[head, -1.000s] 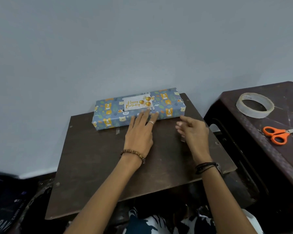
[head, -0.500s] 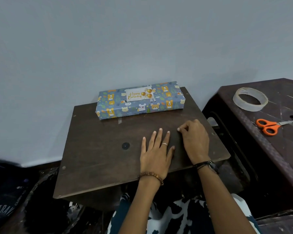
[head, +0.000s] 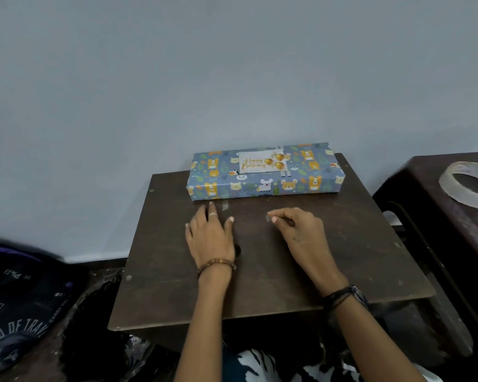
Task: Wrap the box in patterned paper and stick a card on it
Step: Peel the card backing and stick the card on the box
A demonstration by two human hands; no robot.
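Brown table (head: 260,285) bearing everything, set against the wall; wrapped box (head: 265,175) pushed to its far edge, seemingly finished and parked out of the way; card (head: 262,162) stuck on top, facing up to be read; left hand (head: 211,238) flat on the tabletop just short of the box, fingers straight, holding nothing; right hand (head: 301,230) curled, fingertips pinched together, possibly on a scrap of tape, too small to tell; tape roll (head: 469,184) resting apart on the side table, within reach.
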